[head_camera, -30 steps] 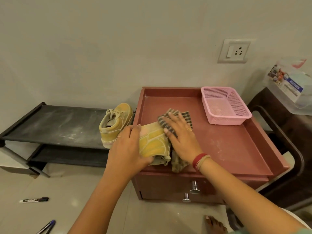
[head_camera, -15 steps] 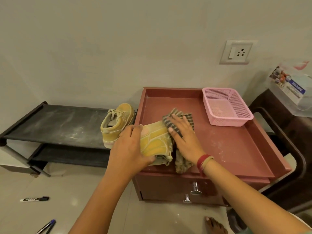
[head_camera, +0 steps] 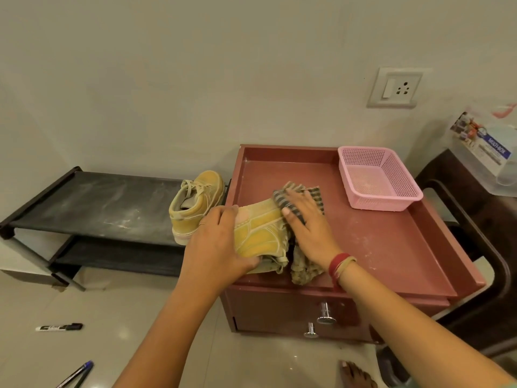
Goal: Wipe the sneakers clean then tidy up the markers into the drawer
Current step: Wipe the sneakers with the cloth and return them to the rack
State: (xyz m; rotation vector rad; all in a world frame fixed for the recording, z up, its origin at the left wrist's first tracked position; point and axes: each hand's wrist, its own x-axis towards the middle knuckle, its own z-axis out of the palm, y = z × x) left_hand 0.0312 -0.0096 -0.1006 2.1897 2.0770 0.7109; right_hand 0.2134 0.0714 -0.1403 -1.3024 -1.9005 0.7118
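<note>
One yellow sneaker [head_camera: 258,232] lies on its side on the reddish cabinet top [head_camera: 391,247], near the front left corner. My left hand [head_camera: 218,247] grips it from the left. My right hand [head_camera: 307,228] presses a striped grey cloth [head_camera: 305,267] against the sneaker's right side. The second yellow sneaker [head_camera: 195,203] stands upright on the black shoe rack [head_camera: 98,205], at its right end. A black and white marker [head_camera: 58,327] and a blue pen [head_camera: 75,373] lie on the floor at lower left. Two drawer knobs [head_camera: 324,313] show on the shut cabinet front.
A pink plastic basket [head_camera: 377,177] stands at the back right of the cabinet top. A dark wooden chair [head_camera: 475,219] with a clear plastic box [head_camera: 486,152] stands to the right. My bare foot [head_camera: 355,373] is on the tiled floor below the cabinet.
My right hand with the cloth has slid slightly along the sneaker's side. The left hand keeps its hold on the sneaker.
</note>
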